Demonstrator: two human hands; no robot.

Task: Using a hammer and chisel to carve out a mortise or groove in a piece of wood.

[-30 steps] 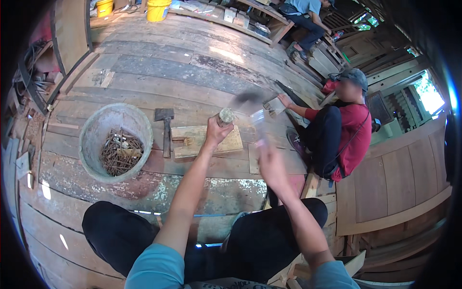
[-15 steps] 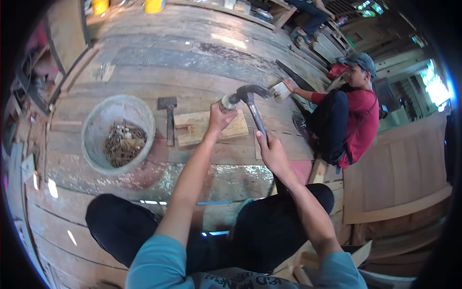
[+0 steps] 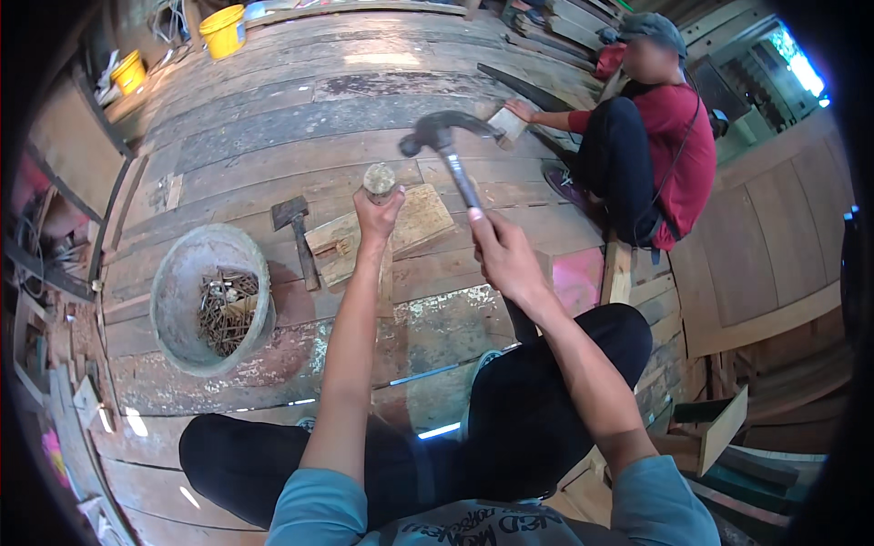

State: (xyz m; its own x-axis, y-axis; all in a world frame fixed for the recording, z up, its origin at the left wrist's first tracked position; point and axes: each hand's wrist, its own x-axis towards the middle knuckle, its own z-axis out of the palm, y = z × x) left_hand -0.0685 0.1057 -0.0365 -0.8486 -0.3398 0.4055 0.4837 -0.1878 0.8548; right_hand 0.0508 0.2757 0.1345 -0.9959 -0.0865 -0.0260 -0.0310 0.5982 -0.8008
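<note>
Floor (image 3: 264, 136), worn planks, bearing all else. Co-worker (image 3: 678, 146), seated far right, hand on a pale block (image 3: 508, 126), perhaps steadying it. Bucket (image 3: 173, 305), grey, left, corralling loose nail-like pieces (image 3: 221, 318) seemingly within easy reach. Board (image 3: 423, 211), notched, flat at centre, apparently a working base. Claw hammer (image 3: 462, 177), right hand (image 3: 510, 261) wrapped on its handle, head raised, apart from the round-ended piece. Second hammer (image 3: 301, 241), laid just left of the board, probably kept handy. Round-ended piece (image 3: 379, 178), over the board, left hand (image 3: 378, 218) clamped about it, likely for steadiness; lower end hidden.
</note>
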